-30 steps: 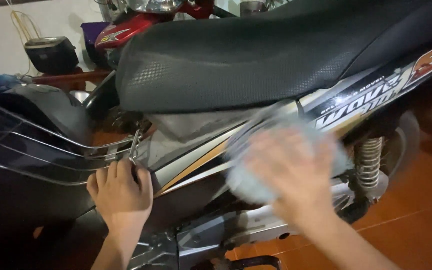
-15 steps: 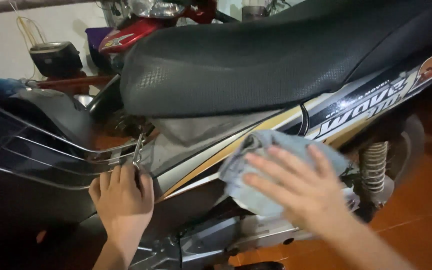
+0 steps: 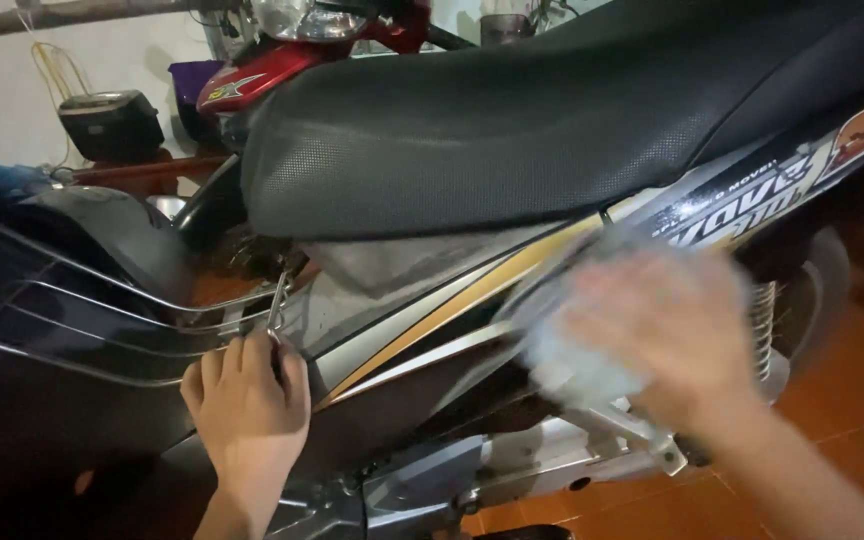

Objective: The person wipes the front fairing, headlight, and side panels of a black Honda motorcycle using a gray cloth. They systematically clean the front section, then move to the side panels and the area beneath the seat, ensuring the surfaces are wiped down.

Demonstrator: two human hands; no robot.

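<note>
A black motorcycle with a textured black seat (image 3: pixel 512 130) fills the head view. My right hand (image 3: pixel 682 340), blurred by motion, presses a pale blue cloth (image 3: pixel 572 350) against the grey and gold striped side panel (image 3: pixel 432 300) below the seat. My left hand (image 3: pixel 247 400) rests on the lower body panel with its fingers curled around the end of a chrome wire rack (image 3: pixel 122 310) at the front leg shield.
A red motorcycle (image 3: pixel 282 60) stands behind the seat. A dark box (image 3: pixel 112 125) sits on a wooden ledge at the back left by a white wall. A rear shock spring (image 3: pixel 764 325) and wheel show at the right, over an orange tiled floor (image 3: pixel 852 400).
My right hand with the cloth has swept along the side panel, back and forth, and is now blurred mid-wipe. My left hand has kept its hold at the rack.
</note>
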